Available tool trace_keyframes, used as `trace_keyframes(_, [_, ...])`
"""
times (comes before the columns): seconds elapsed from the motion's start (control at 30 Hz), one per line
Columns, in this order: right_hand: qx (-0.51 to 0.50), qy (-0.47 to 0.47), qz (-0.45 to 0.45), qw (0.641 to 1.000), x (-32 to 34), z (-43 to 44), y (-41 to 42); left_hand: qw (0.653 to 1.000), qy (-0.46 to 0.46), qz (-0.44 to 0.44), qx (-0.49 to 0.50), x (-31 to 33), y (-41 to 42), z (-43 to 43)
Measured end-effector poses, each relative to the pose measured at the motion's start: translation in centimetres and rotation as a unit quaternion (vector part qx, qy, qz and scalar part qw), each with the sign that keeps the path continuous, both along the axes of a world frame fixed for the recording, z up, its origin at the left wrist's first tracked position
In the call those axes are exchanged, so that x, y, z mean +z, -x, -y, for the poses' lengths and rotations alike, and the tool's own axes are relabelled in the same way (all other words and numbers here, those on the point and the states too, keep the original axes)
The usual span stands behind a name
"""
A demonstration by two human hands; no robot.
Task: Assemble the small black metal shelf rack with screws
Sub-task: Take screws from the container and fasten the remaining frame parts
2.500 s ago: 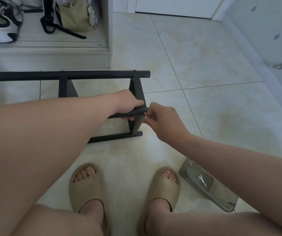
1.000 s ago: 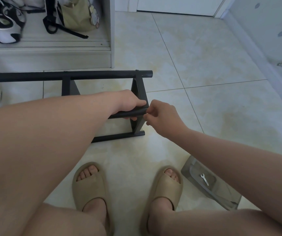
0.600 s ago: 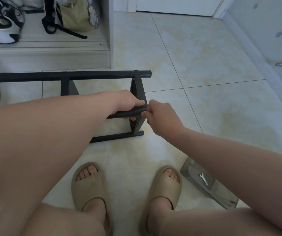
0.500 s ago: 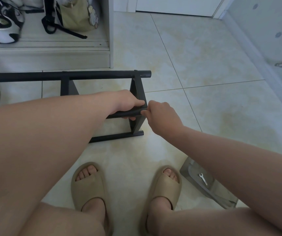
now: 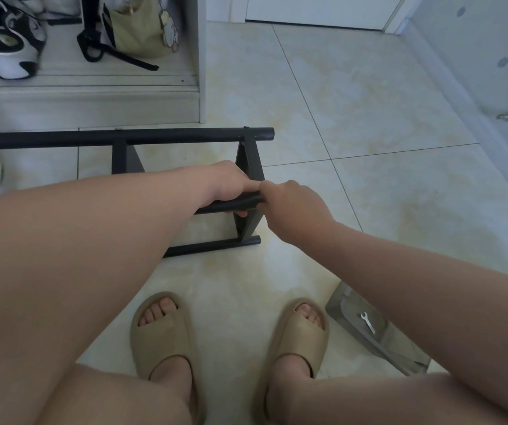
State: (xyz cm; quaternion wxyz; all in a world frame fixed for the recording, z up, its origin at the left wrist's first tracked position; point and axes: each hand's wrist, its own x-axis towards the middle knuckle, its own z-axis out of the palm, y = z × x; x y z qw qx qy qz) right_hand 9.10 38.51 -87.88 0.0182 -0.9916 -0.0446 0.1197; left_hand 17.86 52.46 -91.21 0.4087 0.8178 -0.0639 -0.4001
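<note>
At far left the open cabinet (image 5: 93,84) holds a sneaker (image 5: 10,47) and a tan bag (image 5: 136,29); the black rack (image 5: 124,138) stands on the floor (image 5: 354,96) before you; your left hand (image 5: 231,185) wraps its middle bar (image 5: 240,204); your right hand (image 5: 289,204) curls at that bar's end, its grasp hidden; a clear packet (image 5: 351,320) holds a small wrench (image 5: 367,322).

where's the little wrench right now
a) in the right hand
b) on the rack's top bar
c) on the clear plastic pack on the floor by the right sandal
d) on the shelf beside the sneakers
C: the wrench lies on the clear plastic pack on the floor, just right of the right sandal; the left hand grips the middle bar.
</note>
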Motion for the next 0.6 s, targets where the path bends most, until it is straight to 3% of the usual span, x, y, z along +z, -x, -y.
trace_keyframes(0.17, [0.002, 0.051, -0.014, 0.999, 0.1, -0.1, -0.3, 1.000, 0.005, -0.002, 0.008, 0.1, 0.0, 0.0])
trace_keyframes(0.37, [0.025, -0.056, 0.021, 0.998, 0.0, 0.9, -0.3, 1.000, 0.011, -0.010, -0.002, 0.3, 0.0, -0.2])
trace_keyframes(0.6, [0.102, -0.034, 0.082, 0.991, -0.9, 1.1, 0.1, 1.000, 0.003, -0.019, -0.009, 1.0, 0.2, -0.3])
